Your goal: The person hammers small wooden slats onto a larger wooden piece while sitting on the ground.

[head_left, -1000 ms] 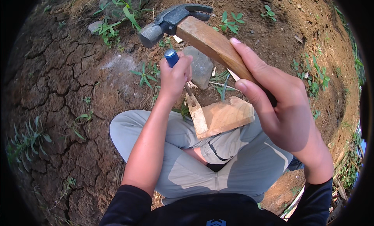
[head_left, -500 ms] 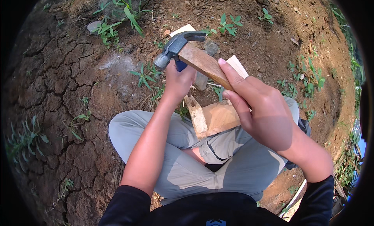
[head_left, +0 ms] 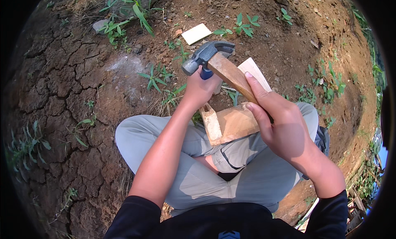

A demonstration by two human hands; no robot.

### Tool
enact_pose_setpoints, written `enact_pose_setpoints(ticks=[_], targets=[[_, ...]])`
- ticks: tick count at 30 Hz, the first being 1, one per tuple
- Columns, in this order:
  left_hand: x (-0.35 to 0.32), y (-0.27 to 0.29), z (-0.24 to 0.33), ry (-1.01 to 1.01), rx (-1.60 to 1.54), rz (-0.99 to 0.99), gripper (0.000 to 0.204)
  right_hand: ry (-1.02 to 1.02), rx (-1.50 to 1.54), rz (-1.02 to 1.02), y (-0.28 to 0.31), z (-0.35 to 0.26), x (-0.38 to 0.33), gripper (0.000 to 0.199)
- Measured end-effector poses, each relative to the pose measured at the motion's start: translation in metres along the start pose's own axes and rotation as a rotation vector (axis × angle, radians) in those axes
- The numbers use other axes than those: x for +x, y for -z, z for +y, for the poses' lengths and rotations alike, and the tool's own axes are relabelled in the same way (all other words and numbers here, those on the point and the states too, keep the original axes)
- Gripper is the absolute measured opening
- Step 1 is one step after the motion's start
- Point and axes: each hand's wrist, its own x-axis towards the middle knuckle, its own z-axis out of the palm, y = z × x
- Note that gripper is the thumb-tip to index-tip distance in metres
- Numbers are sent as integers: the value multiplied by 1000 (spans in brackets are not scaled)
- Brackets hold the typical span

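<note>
My right hand (head_left: 284, 125) grips a claw hammer (head_left: 233, 76) by its wooden handle, thumb laid along the shaft. The dark metal head sits over my left hand (head_left: 199, 89), just above the blue handle of a chisel (head_left: 206, 73); whether they touch I cannot tell. My left fingers are wrapped round that handle, and its blade is hidden. Below the left hand, a narrow piece of wood (head_left: 213, 127) with a rough cut-out at its far end rests against a wider wooden block (head_left: 238, 122) over my crossed legs.
A pale wood strip (head_left: 256, 73) sticks up beyond the right hand. Farther off, a small flat light board (head_left: 196, 34) lies on the soil. A grey rock (head_left: 138, 4) and green weeds (head_left: 246, 26) stand at the back. Cracked dry earth (head_left: 53, 90) spreads on the left.
The hammer head and my left hand with the chisel have shifted to the right and slightly nearer. The flat light board behind them is now uncovered.
</note>
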Motion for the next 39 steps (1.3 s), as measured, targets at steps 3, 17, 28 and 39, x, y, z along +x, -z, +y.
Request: enact_pose_setpoints(ticks=[3,17,28,39], targets=[[13,14,-5,22,-13,-50,22,23,139,158,1,-2,-5,55],[5,39,52,98,231,24,30,-684,416,167,-34,59,-78,47],[-17,44,117,93,883,-346,31,-763,252,179,-68,78,-57,46],[-101,63,190,-152,596,-13,29,-762,432,376,-103,70,-84,36]])
